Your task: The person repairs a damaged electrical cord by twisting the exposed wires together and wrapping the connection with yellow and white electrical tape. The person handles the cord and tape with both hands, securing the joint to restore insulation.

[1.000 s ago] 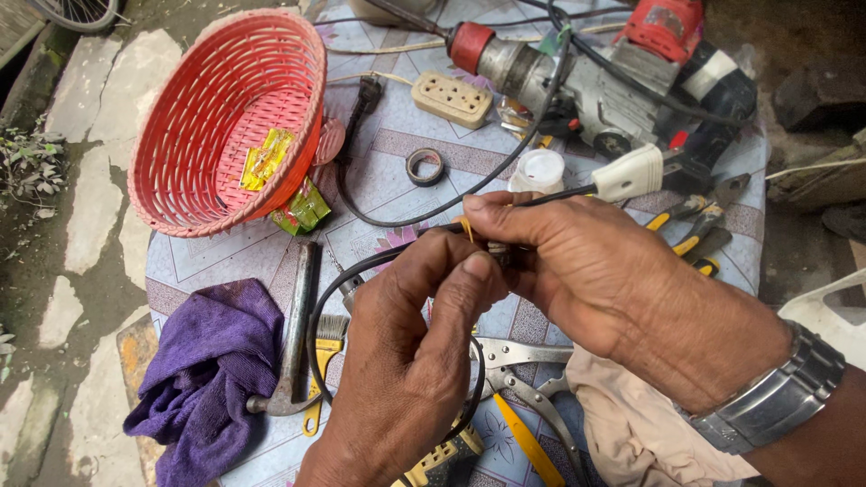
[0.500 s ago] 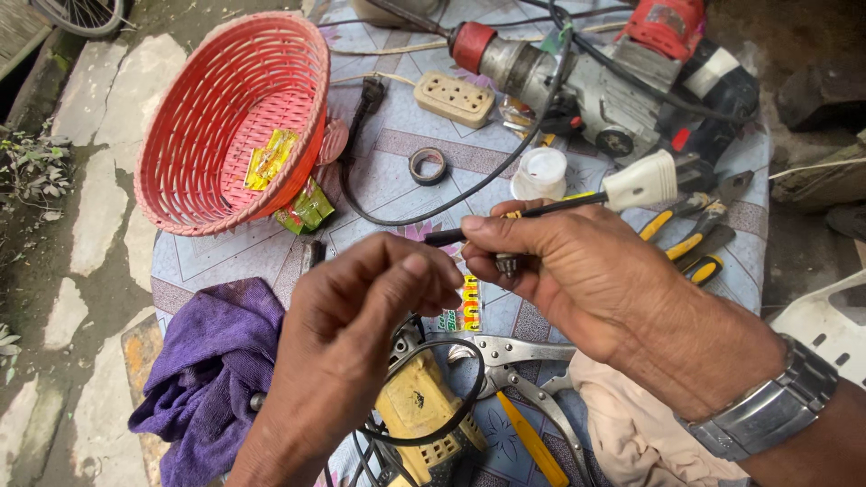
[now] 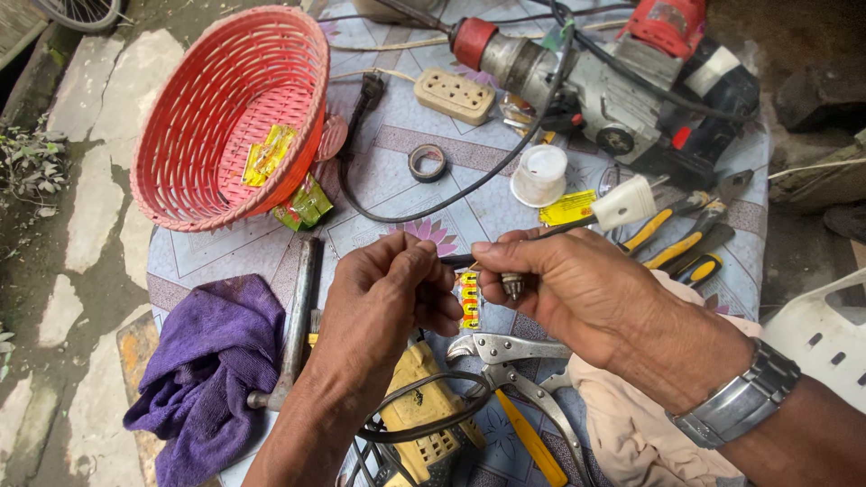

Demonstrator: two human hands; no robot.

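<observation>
My left hand and my right hand meet over the middle of a cloth-covered table. Both pinch a thin black cable between thumb and fingers. The cable runs up and right to a white plug. My right hand also holds a small metal drill chuck or bit under its fingers. A metal watch sits on my right wrist. Under my hands lie a yellow power tool and locking pliers.
A red woven basket lies tilted at the upper left. A large rotary hammer drill lies at the top right, with a beige socket strip, a tape roll, a white cap, yellow-handled pliers, a hammer and a purple rag.
My left hand has moved up from the looped cable to meet the right hand. The cable end is now held between both hands, and the yellow tool below is uncovered.
</observation>
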